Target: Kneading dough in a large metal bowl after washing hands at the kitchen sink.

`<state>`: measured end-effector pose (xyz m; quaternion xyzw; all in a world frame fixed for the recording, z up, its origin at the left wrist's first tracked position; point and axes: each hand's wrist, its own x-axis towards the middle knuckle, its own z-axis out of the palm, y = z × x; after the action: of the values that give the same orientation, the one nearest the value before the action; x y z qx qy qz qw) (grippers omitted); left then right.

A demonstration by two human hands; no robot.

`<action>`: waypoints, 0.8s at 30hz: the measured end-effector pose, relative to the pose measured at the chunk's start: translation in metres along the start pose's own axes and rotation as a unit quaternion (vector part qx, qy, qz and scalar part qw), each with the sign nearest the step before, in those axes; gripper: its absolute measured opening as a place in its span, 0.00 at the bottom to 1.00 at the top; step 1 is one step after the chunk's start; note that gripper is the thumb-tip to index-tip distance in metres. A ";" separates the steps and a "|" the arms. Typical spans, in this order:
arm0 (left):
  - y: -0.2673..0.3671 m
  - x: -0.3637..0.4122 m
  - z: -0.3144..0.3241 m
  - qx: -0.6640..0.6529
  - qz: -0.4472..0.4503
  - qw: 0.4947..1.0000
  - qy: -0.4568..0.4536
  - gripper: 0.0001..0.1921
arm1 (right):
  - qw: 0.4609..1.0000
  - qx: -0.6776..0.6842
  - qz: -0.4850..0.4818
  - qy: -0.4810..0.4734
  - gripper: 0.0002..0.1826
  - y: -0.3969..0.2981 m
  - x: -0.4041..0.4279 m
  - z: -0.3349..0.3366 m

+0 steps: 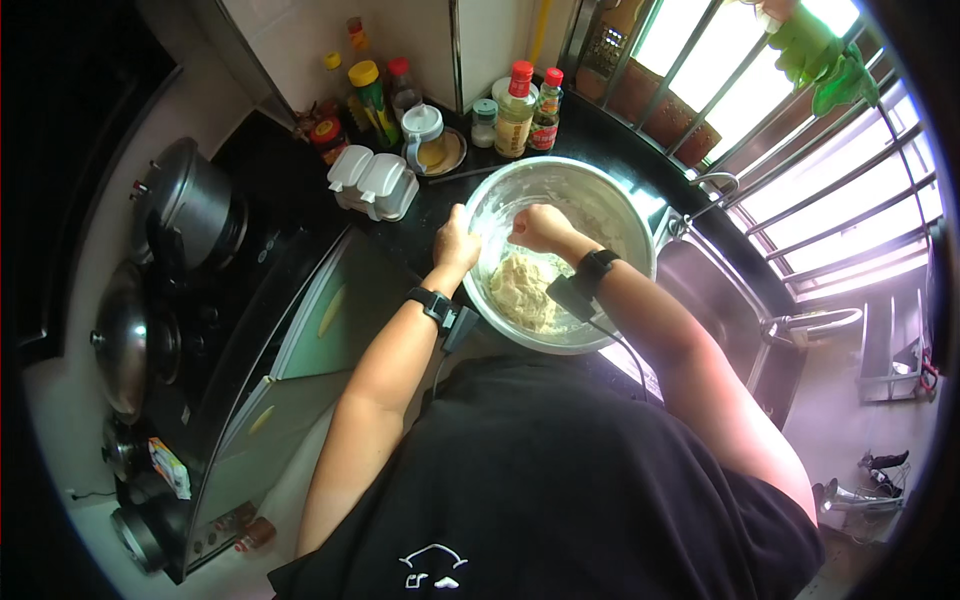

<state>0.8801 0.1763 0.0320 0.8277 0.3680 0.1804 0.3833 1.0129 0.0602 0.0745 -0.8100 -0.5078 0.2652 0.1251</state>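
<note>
A large stainless steel bowl [637, 225] stands in front of me on the dark counter, its inner wall smeared with white flour. Rough, pale yellow dough [523, 289] lies in a lump on the side of the bowl nearer to me. My left hand [456, 241] grips the bowl's left rim, thumb on the near side of it. Inside the bowl's outline, beyond the dough, my right hand [541, 227] is curled into a fist. Nothing shows between its fingers, and its palm side is hidden. Both wrists wear black straps with small cabled devices.
Behind the bowl stand a red-capped bottle [514, 112], a sauce bottle [546, 112] and a small jar [484, 124]. A white-lidded seasoning box [373, 182] and an oil jug [424, 139] are at left. A sink [705, 300] adjoins the right; a pot [187, 202] sits on the stove.
</note>
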 end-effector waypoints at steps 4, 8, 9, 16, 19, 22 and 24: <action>0.002 0.002 0.002 0.009 -0.014 1.000 -0.001 0.13 | 0.977 -0.104 -0.137 -0.129 0.11 -0.006 -0.018 0.013; 0.001 0.005 -0.001 0.005 -0.019 0.999 0.025 0.13 | 0.960 -0.091 -0.253 -0.076 0.17 0.024 -0.081 0.028; 0.003 0.006 -0.001 0.003 -0.031 0.999 0.018 0.13 | 0.951 -0.125 -0.278 -0.057 0.20 0.037 -0.092 0.034; 0.003 0.004 -0.002 0.037 -0.024 0.999 -0.025 0.13 | 0.963 0.227 -0.095 -0.115 0.18 0.030 -0.111 -0.020; 0.004 0.000 -0.004 0.030 -0.017 0.999 -0.032 0.13 | 0.948 0.290 0.105 -0.082 0.20 0.040 -0.075 -0.037; -0.013 0.003 0.006 -0.026 -0.035 0.998 -0.051 0.15 | 0.934 0.248 0.207 -0.151 0.25 0.049 -0.051 -0.016; -0.021 -0.002 0.014 -0.130 0.001 0.991 -0.020 0.17 | 0.922 0.250 0.235 -0.180 0.28 0.053 -0.027 0.015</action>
<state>0.8769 0.1764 0.0068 0.7745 0.3331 0.2103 0.4949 1.0354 0.0115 0.0449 -0.7869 -0.2343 0.5469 0.1639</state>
